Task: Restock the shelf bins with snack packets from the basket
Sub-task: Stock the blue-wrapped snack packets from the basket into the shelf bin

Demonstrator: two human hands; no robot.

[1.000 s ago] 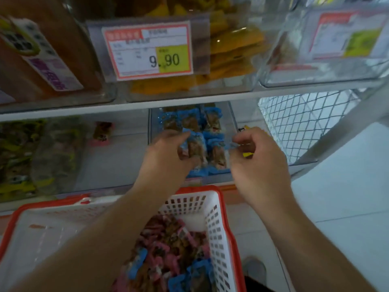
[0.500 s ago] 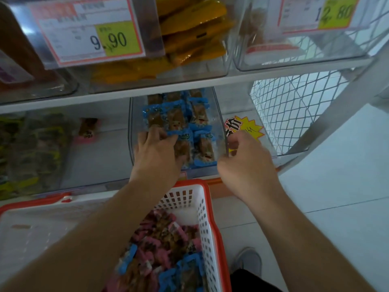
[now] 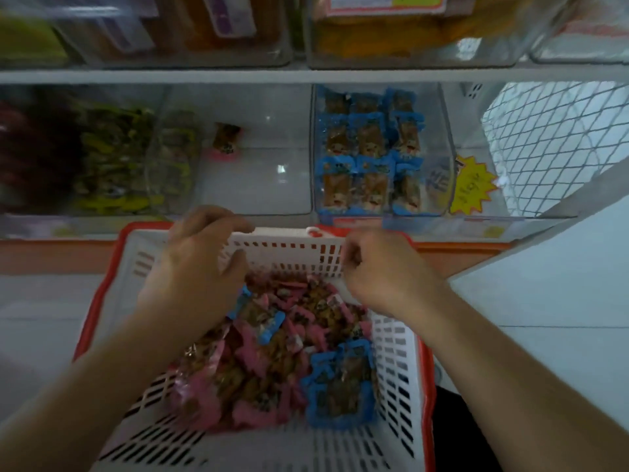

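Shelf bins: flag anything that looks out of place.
One pink packet lies alone in the otherwise bare clear bin, left of the bin of neat blue packets. Pink and blue packets sit mixed in the basket. Nothing looks spilled.

White slotted basket (image 3: 391,338) with orange-red rim holds pink packets (image 3: 252,356) and blue packets (image 3: 340,390).

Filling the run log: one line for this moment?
left hand: over basket, empty | right hand: over basket, empty | blue packets: binned
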